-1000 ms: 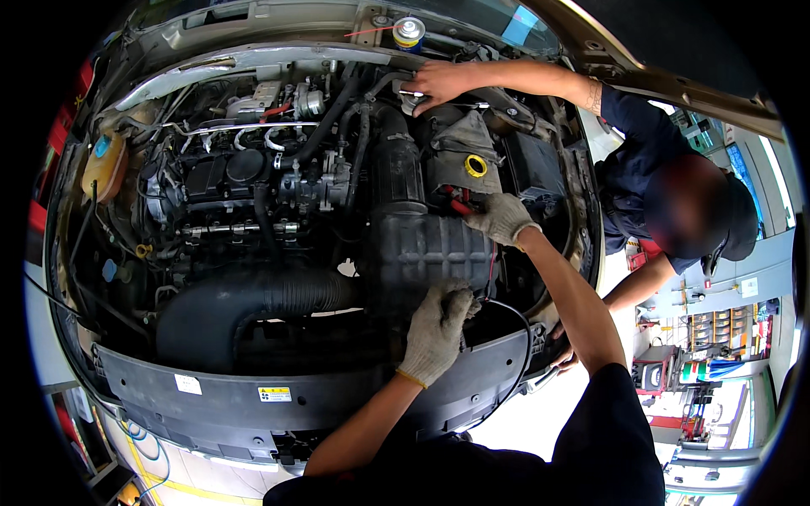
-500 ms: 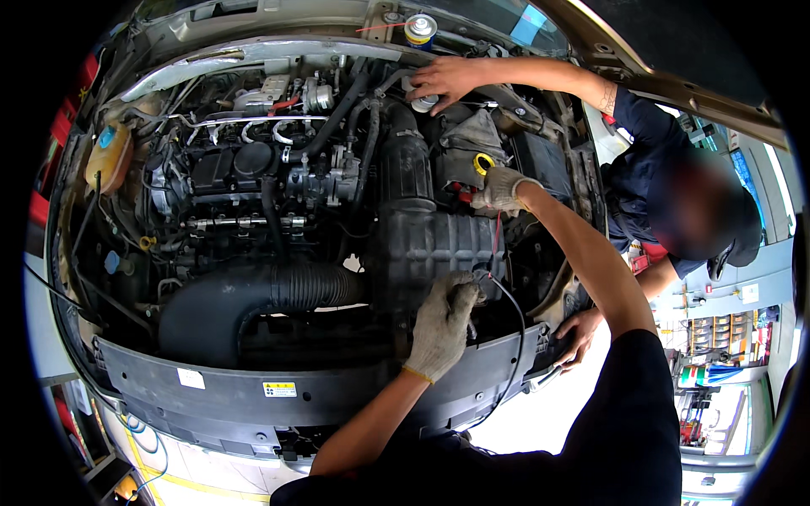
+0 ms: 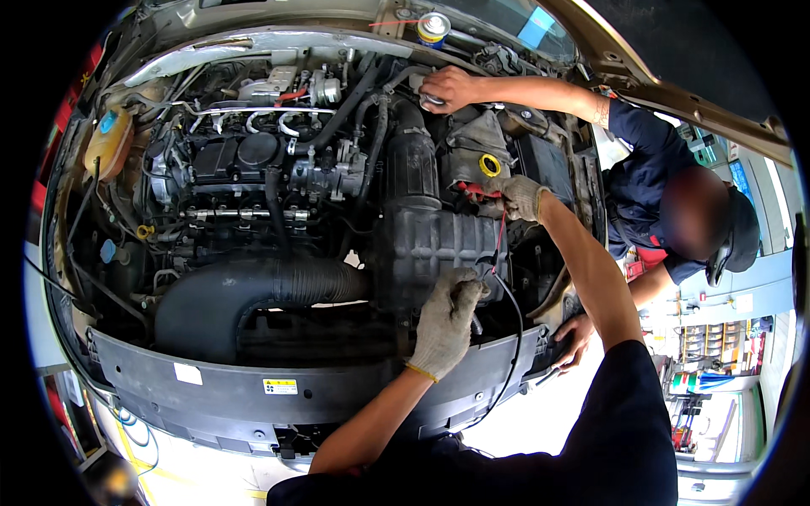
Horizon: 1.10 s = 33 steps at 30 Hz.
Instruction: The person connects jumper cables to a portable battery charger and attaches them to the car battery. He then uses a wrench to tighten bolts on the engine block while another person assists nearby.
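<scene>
In a white knit glove, my right hand (image 3: 525, 199) is closed on a red clip (image 3: 479, 191), near a yellow-rimmed ring (image 3: 489, 165). From the clip a thin red wire (image 3: 501, 240) runs down to a black cable (image 3: 516, 317), which loops over the front panel. My left hand (image 3: 445, 325), gloved too, is curled beside the fork of that cable, in front of the ribbed black airbox (image 3: 443, 249). A dark piece shows at its fingertips; its fingers hide most of what they hold.
A co-worker's bare hand (image 3: 449, 88) grips a part at the rear of the engine bay; the other (image 3: 577, 336) rests at the right front edge. A spray can (image 3: 433, 29) stands at the back. A thick black intake hose (image 3: 211, 295) crosses the front left.
My right hand has shifted slightly right and down with the red clip, uncovering more of the clip and yellow ring. The co-worker's far hand has closed more around its part. My left hand barely moved.
</scene>
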Each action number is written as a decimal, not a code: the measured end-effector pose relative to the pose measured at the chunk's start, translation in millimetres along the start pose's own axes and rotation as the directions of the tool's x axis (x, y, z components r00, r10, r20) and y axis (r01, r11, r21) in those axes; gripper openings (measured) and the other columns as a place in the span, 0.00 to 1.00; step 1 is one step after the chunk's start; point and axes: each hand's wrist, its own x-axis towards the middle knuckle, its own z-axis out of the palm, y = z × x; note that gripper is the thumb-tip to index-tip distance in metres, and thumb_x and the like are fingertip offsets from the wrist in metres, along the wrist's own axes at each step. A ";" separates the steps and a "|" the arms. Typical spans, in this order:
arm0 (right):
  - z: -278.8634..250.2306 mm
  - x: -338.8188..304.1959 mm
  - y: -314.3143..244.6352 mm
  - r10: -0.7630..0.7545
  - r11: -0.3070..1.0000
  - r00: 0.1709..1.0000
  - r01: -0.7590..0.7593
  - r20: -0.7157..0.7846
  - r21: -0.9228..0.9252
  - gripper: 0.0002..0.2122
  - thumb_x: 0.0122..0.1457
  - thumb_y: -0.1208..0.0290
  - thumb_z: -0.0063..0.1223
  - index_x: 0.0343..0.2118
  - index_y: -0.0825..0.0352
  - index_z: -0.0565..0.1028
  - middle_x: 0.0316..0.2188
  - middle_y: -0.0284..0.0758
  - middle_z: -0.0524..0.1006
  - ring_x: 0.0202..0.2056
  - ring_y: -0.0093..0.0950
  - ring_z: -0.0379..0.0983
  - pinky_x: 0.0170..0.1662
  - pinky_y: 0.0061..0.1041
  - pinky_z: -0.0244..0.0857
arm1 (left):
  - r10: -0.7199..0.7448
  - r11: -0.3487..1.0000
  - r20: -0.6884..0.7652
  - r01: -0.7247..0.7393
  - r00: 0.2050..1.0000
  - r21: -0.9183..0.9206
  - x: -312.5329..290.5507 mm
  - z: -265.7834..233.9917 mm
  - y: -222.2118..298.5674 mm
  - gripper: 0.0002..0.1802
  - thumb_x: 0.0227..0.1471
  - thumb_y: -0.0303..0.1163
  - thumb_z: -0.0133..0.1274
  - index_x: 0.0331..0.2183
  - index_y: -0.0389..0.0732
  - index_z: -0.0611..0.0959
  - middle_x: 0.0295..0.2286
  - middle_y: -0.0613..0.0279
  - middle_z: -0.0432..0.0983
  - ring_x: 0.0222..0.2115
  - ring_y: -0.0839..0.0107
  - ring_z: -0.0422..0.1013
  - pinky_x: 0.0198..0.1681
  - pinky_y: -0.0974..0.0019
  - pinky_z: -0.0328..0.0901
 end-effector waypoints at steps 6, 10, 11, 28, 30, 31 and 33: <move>-1.5 -0.1 -4.7 -0.061 0.989 0.994 0.073 0.094 -0.129 0.10 0.60 0.60 0.63 0.33 0.61 0.78 0.17 0.27 0.69 0.15 0.21 0.61 0.19 0.27 0.62 | 0.097 0.993 -0.054 -0.093 0.994 0.067 -0.8 0.7 -0.4 0.19 0.69 0.40 0.51 0.50 0.33 0.75 0.40 0.52 0.82 0.42 0.66 0.79 0.47 0.64 0.72; -5.8 -4.5 -12.1 -0.100 0.918 0.986 0.144 0.135 -0.370 0.15 0.61 0.56 0.61 0.39 0.64 0.79 0.19 0.31 0.72 0.17 0.25 0.66 0.28 0.39 0.79 | 0.072 0.993 -0.053 -0.067 0.996 0.098 2.7 1.2 6.4 0.19 0.68 0.39 0.52 0.50 0.33 0.75 0.40 0.54 0.82 0.43 0.67 0.79 0.48 0.65 0.72; -3.0 -9.3 -19.2 -0.105 0.896 0.987 0.148 0.125 -0.419 0.17 0.61 0.54 0.60 0.40 0.65 0.79 0.20 0.32 0.72 0.17 0.26 0.67 0.31 0.41 0.81 | 0.084 0.990 -0.056 -0.077 0.995 0.118 5.6 0.1 5.9 0.19 0.68 0.40 0.52 0.50 0.33 0.75 0.40 0.55 0.82 0.42 0.68 0.79 0.48 0.66 0.71; 60.0 -173.9 156.0 -0.861 0.487 0.509 0.823 -0.001 -0.291 0.39 0.48 0.57 0.74 0.62 0.69 0.68 0.59 0.45 0.72 0.54 0.41 0.77 0.57 0.36 0.73 | 0.310 0.495 0.305 -0.427 0.900 0.757 15.7 56.0 34.7 0.35 0.68 0.50 0.49 0.64 0.36 0.68 0.53 0.50 0.79 0.56 0.59 0.75 0.56 0.60 0.70; 59.6 -176.7 154.5 -0.821 0.564 0.570 0.817 0.023 -0.116 0.39 0.48 0.59 0.74 0.61 0.70 0.69 0.56 0.45 0.73 0.54 0.43 0.76 0.56 0.36 0.74 | 0.198 0.550 0.294 -0.354 0.935 0.756 12.2 68.1 53.8 0.34 0.68 0.51 0.49 0.64 0.37 0.68 0.52 0.51 0.80 0.56 0.59 0.74 0.57 0.60 0.69; 59.2 -178.0 155.4 -0.799 0.599 0.600 0.800 0.042 -0.031 0.38 0.48 0.61 0.74 0.61 0.70 0.69 0.55 0.45 0.73 0.53 0.43 0.76 0.56 0.37 0.74 | 0.138 0.579 0.285 -0.311 0.948 0.754 11.8 71.1 58.4 0.34 0.68 0.51 0.49 0.64 0.37 0.69 0.51 0.51 0.81 0.56 0.59 0.74 0.58 0.59 0.69; 65.4 -174.3 163.0 -0.880 0.475 0.473 0.867 -0.048 -0.150 0.36 0.49 0.58 0.73 0.59 0.70 0.71 0.53 0.45 0.74 0.51 0.44 0.77 0.53 0.36 0.74 | 0.158 0.599 0.294 -0.328 0.943 0.731 12.9 62.8 53.7 0.34 0.69 0.51 0.48 0.66 0.39 0.67 0.53 0.52 0.80 0.56 0.58 0.74 0.59 0.58 0.67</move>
